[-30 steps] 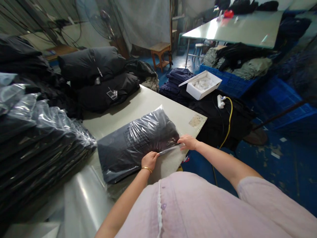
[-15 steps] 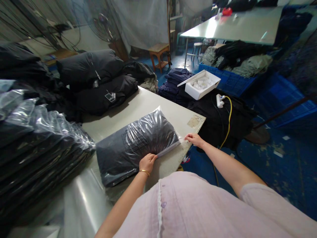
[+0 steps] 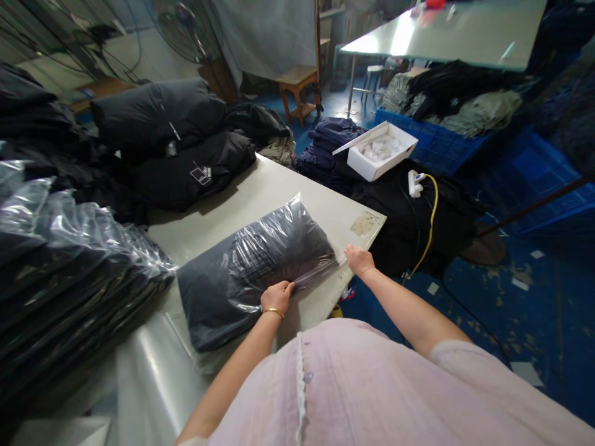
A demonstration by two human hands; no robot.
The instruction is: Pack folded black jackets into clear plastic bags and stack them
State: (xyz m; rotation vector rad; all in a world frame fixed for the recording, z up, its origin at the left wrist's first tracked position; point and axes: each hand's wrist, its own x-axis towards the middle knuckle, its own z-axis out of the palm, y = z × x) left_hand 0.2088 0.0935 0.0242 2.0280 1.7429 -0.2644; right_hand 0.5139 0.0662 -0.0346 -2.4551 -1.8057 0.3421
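Observation:
A dark folded garment in a clear plastic bag (image 3: pixel 251 260) lies on the pale table (image 3: pixel 320 192). My left hand (image 3: pixel 277 297), with a gold bracelet at the wrist, pinches the bag's near edge. My right hand (image 3: pixel 359 259) is closed at the bag's right corner, close to the table edge, with the plastic drawn between the two hands. At the left stands a tall stack of bagged dark garments (image 3: pixel 79 266). Clear plastic sheets (image 3: pixel 155 371) lie at the lower left.
Black garment bundles (image 3: pixel 162 118) sit at the table's far left. Beyond the right edge are an open white box (image 3: pixel 383 152) on dark cloth, a power strip (image 3: pixel 415 184) with a yellow cable, and a blue crate (image 3: pixel 427 139). A wooden stool (image 3: pixel 299 83) stands behind.
My right hand has moved slightly left and closed on the bag's corner. The near edge of the bag looks more gathered and stretched. The view has shifted a little.

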